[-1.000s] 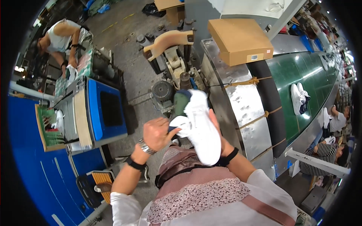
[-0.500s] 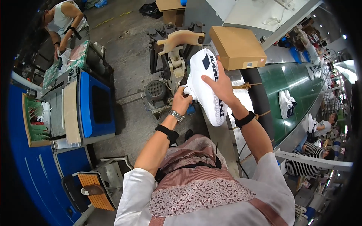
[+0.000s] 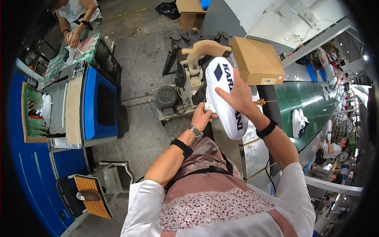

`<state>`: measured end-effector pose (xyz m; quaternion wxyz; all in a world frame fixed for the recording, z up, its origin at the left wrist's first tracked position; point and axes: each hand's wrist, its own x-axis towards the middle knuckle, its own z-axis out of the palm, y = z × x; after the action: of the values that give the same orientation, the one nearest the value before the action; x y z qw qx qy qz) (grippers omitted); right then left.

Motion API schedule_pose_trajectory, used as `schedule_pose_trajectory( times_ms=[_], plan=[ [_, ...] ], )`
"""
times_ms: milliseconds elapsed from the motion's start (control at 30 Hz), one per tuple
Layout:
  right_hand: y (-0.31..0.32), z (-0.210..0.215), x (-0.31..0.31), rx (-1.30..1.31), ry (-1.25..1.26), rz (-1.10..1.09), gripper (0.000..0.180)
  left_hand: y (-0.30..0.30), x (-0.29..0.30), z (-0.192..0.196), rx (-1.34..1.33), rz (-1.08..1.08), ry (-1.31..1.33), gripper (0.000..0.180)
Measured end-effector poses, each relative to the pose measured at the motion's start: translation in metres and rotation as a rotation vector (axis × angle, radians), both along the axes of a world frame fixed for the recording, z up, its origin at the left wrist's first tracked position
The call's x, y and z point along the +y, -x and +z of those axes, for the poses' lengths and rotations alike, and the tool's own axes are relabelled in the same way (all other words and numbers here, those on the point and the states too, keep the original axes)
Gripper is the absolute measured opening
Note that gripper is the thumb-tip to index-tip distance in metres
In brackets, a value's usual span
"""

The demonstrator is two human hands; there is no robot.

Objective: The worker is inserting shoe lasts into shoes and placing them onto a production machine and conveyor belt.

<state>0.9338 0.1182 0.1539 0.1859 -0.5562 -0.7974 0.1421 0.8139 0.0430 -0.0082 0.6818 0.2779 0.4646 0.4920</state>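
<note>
A white sneaker [image 3: 227,120] with dark lettering and a dark diamond on its sole is held up in front of me, toe and heel pointing toward and away from me, sole facing up. My right hand [image 3: 241,96] grips it from the right, thumb lying across the sole. At the sneaker's left side, the fingers of my left hand [image 3: 202,119] are closed in a pinch on a small white part of it; the shoe's body hides most of that part. Beyond the sneaker stands a machine with a curved yellowish pad [image 3: 206,48].
A cardboard box [image 3: 258,59] sits right of the machine, beside a green conveyor belt [image 3: 285,98] carrying a pair of sneakers [image 3: 299,123]. An electric motor [image 3: 166,97] stands low ahead. To the left are a blue machine [image 3: 103,108], a slatted seat [image 3: 94,199] and a co-worker [image 3: 81,14] handling a shoe.
The whole scene has shifted in view as my head moved. Both hands keep their hold on the sneaker. At the far left, the co-worker's hands have moved on their shoe.
</note>
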Motion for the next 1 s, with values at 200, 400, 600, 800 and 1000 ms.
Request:
schedule_pose_trajectory(
  times_ms=[200, 400, 600, 800, 1000],
  plan=[
    [0.007, -0.001, 0.000, -0.093, 0.128, -0.110, 0.081, 0.000, 0.004, -0.004, -0.162, -0.137, 0.141, 0.039],
    [-0.008, -0.031, -0.040, 0.099, 0.115, -0.239, 0.079, -0.048, -0.026, 0.035, -0.989, 0.025, 0.121, 0.087],
    [-0.009, -0.048, -0.048, 0.137, -0.028, -0.248, 0.083, -0.061, -0.029, 0.032, -1.043, 0.119, 0.026, 0.071],
    [-0.010, -0.051, -0.059, 0.242, -0.162, -0.229, 0.084, -0.058, -0.032, 0.021, -0.972, 0.092, -0.043, 0.071],
    [-0.009, -0.050, -0.063, 0.311, -0.150, -0.241, 0.086, -0.057, -0.034, 0.031, -0.840, 0.118, 0.011, 0.074]
  ],
)
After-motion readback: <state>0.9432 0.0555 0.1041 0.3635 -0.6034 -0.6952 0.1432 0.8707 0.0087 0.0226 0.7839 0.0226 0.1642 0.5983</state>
